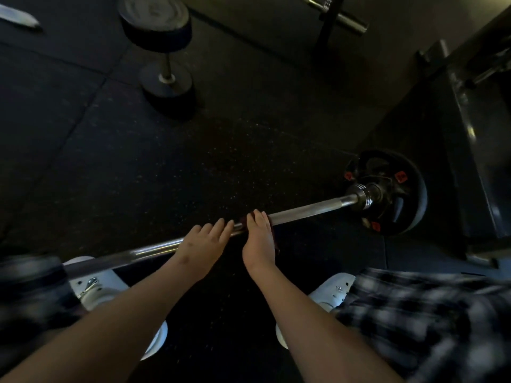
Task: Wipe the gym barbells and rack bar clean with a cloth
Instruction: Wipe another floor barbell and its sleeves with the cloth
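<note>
A chrome barbell [309, 210] lies across the dark rubber floor, running from the lower left up to a black weight plate [398, 194] with red marks on the right. My left hand [203, 243] rests on the bar with straight fingers laid over it. My right hand [258, 239] sits just to the right of it and presses a dark red cloth [272, 226] down onto the bar. Only a small edge of the cloth shows under and beside the hand. The left end of the bar is blurred.
A black dumbbell [163, 51] stands on end on the floor at the upper left. A rack post with a chrome peg [340, 16] is at the top right, and dark rack frame [470, 134] runs along the right. My white shoes [102, 286] stand under the bar.
</note>
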